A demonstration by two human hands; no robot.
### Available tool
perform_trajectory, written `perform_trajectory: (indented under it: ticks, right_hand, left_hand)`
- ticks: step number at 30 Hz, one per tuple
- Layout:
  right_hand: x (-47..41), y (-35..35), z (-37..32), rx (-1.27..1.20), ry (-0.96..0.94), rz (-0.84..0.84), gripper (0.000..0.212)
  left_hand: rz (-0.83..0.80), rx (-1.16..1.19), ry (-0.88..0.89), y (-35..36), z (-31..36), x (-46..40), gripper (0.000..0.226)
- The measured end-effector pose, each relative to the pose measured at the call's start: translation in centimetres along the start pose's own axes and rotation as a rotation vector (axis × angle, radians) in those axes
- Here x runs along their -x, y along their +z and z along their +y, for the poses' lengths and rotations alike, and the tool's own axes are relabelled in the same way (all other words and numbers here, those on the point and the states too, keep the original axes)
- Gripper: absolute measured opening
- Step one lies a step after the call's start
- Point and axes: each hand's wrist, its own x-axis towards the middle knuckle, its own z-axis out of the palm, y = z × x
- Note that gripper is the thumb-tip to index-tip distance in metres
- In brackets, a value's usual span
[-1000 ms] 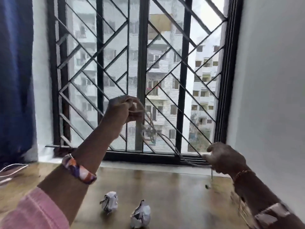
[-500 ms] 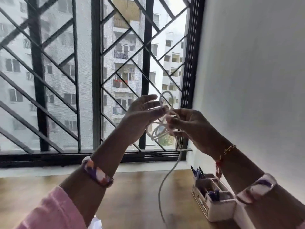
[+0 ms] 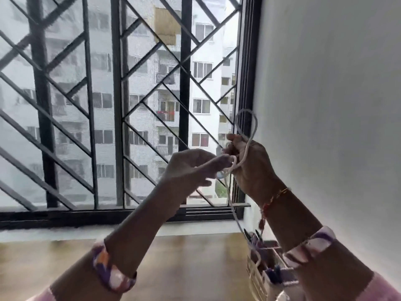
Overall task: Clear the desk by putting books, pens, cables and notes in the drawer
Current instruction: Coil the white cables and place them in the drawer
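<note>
Both hands are raised in front of the window, winding a white cable (image 3: 249,135). My left hand (image 3: 191,168) pinches a strand of the cable between thumb and fingers. My right hand (image 3: 249,168) grips the coiled part; one loop sticks up above its fingers. A loose end of the cable hangs down from the hands toward the pen holder. No drawer is in view.
A white compartmented pen holder (image 3: 267,276) with blue and dark pens stands on the wooden desk (image 3: 184,268) at the lower right, against the white wall (image 3: 325,105). A barred window (image 3: 130,105) runs along the back of the desk.
My hands came together from wide apart and shifted right. The cable went from stretched between them to gathered in loops. The view turned right; the crumpled papers left the frame.
</note>
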Motion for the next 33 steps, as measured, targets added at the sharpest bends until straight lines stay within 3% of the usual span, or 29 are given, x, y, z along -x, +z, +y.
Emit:
perform_trajectory:
  ticks: [2,4,7,11,15,20,23,28,30,33]
  right_hand:
    - [-0.4,-0.6,0.3,0.021,0.036,-0.028,0.017]
    - [-0.9,-1.7,0.1,0.030,0.080,-0.010,0.022]
    - [-1.8,-4.1,-0.4,-0.064,0.119,0.037,0.024]
    - [-1.9,-6.4,0.6,-0.023,0.219,0.117,0.025]
    - [-2.1,-6.9,1.9,0.180,0.262,0.154,0.026]
    - [-2.1,-5.8,4.1,0.138,0.362,0.164,0.032]
    - [-1.4,-4.8,4.1,0.123,0.441,0.033,0.027]
    - [-1.9,-4.1,1.6,-0.091,0.563,-0.133,0.026]
    - [-2.4,-3.6,1.0,-0.212,0.530,-0.154,0.024]
    - [-3.0,-2.1,0.2,-0.287,0.400,-0.227,0.025]
  left_hand:
    - [0.085,-0.020,0.012,0.8,0.0,-0.6,0.019]
    - [0.194,0.104,-0.062,0.6,-0.1,-1.3,0.005]
    - [0.395,0.437,-0.124,-1.3,-0.3,-2.3,0.012]
    - [0.629,0.764,-0.040,-5.1,0.2,-2.8,0.039]
    - [0.835,0.642,-0.046,-7.8,0.7,-2.0,0.059]
    - [1.001,0.411,-0.017,-8.5,0.6,-1.5,0.032]
    - [0.971,0.350,-0.085,-9.4,-0.1,-1.1,0.036]
    - [0.620,0.225,-0.263,-12.0,-1.6,0.9,0.037]
    - [0.480,0.053,-0.369,-12.7,-2.1,1.8,0.036]
    - [0.368,-0.424,-0.523,-12.8,-2.8,1.8,0.037]
